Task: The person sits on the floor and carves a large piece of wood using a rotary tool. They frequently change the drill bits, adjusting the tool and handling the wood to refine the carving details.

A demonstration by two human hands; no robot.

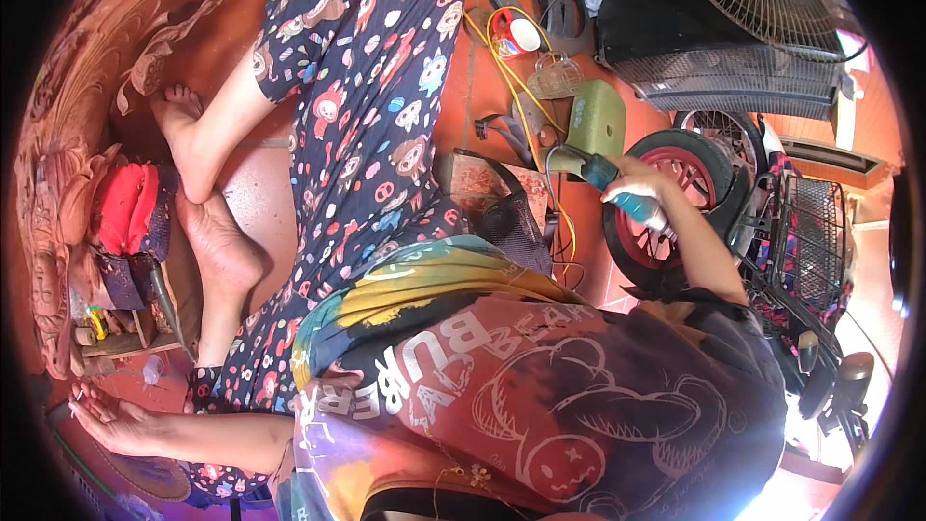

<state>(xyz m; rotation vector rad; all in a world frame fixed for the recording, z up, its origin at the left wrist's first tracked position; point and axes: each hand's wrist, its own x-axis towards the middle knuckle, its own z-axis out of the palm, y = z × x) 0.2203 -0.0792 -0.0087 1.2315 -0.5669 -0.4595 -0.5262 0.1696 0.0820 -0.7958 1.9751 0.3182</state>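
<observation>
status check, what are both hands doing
Right hand gripping teal power tool. Left hand open, empty, by carved wood panel. Cord loops near tool.

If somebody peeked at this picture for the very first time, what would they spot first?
Probably the bright cartoon-print trousers running up the middle, with the bare feet to their left. Next, the right hand gripping a teal power tool beside a red-rimmed wheel on the right. At the far left a big carved wooden panel curves along the edge, with the open left hand below it.
</observation>
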